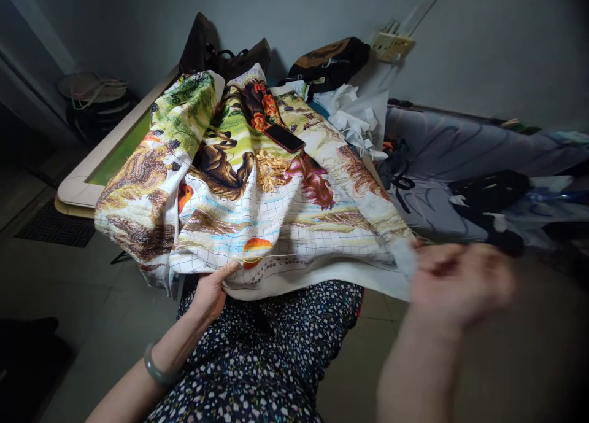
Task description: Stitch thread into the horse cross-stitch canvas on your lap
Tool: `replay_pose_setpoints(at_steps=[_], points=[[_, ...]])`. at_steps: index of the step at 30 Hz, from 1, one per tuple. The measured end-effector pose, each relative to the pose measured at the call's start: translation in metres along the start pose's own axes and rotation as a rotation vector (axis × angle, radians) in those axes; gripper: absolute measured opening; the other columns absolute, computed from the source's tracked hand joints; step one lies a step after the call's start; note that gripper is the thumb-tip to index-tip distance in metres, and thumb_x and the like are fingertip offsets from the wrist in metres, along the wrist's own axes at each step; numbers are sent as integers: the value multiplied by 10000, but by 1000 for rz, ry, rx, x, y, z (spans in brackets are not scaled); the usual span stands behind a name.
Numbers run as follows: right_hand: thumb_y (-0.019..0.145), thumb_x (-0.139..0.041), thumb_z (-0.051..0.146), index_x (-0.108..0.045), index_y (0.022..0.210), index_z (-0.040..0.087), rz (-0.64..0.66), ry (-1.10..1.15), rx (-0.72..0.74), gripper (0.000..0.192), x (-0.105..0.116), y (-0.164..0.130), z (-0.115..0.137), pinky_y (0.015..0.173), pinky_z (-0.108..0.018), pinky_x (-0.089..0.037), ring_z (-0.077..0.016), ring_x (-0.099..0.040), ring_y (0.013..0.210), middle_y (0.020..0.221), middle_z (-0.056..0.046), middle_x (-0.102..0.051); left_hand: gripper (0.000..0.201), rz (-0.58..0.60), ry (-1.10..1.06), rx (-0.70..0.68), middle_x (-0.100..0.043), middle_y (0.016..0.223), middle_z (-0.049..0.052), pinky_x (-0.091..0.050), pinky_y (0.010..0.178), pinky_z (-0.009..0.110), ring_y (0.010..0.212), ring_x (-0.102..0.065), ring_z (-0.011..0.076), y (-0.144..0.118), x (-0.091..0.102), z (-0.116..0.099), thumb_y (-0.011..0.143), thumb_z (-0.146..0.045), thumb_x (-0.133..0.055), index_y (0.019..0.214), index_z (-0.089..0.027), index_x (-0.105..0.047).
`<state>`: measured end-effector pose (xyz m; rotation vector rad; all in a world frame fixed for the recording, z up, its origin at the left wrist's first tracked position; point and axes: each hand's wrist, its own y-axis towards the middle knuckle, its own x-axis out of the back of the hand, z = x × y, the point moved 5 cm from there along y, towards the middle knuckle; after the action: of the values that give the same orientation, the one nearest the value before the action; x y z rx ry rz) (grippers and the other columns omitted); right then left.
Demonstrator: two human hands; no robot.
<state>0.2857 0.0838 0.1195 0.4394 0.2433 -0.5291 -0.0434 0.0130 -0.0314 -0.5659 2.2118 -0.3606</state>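
A large cross-stitch cloth (317, 239), printed with a grid and partly stitched in colour, drapes over a table and my lap. My left hand (214, 291) grips its near edge, thumb on top and the other fingers hidden beneath. Just beyond that thumb is an orange stitched patch (256, 245). From this patch a thin yellowish thread (276, 255) runs right, toward my right hand (462, 282). That hand is closed, raised off the cloth's right corner and smeared by motion; any needle in it cannot be made out.
On the cloth lie a dark phone (285, 138) and a bundle of yellow threads (270, 170). Behind stand a dark bag (221, 54) and a black-and-brown pouch (329, 64). Crumpled white paper (356, 119) lies right of them. A wall socket (392, 47) is above a cluttered grey surface (432, 134).
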Motion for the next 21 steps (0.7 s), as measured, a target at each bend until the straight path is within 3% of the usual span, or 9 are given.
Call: replay_pose_setpoints(at_steps=[1, 5, 7, 12, 21], points=[[814, -665, 263, -493, 691, 220, 96, 5, -30, 216, -18, -23, -11, 447, -221, -487, -74, -359, 356, 437, 91, -432, 649, -1, 5, 6, -713, 1113, 109, -402, 1067, 420, 1126, -615, 280, 0, 0, 0, 578, -141, -823, 1202, -143, -645], [861, -575, 276, -581, 917, 185, 713, -173, -482, 107, -89, -137, -67, 385, -166, -392, -82, -479, 411, 519, 52, -553, 564, 4, 46, 23, -739, 1009, 103, -427, 1030, 406, 1066, -641, 273, -1, -1, -1, 567, -162, -825, 1112, -117, -688], [877, -531, 272, -628, 955, 154, 869, -292, -508, 171, -107, -175, -80, 390, -160, -381, -73, -480, 414, 542, 30, -571, 485, 7, 72, 34, -749, 926, 92, -446, 993, 377, 1008, -659, 256, -2, -2, -3, 567, -181, -827, 1034, -109, -716], [874, -506, 254, -682, 968, 134, 881, -418, -401, 234, -116, -191, -89, 393, -163, -386, -68, -465, 398, 548, 15, -585, 302, 4, 97, 70, -738, 775, 77, -482, 880, 333, 821, -678, 213, -5, -4, -4, 569, -204, -825, 838, -96, -742], [851, -494, 225, -691, 944, 119, 853, -410, -390, 241, -119, -190, -90, 388, -167, -386, -71, -446, 380, 516, 19, -569, 385, -1, 68, 46, -746, 855, 69, -489, 849, 315, 813, -673, 192, -5, -5, -5, 577, -163, -817, 951, -114, -736]])
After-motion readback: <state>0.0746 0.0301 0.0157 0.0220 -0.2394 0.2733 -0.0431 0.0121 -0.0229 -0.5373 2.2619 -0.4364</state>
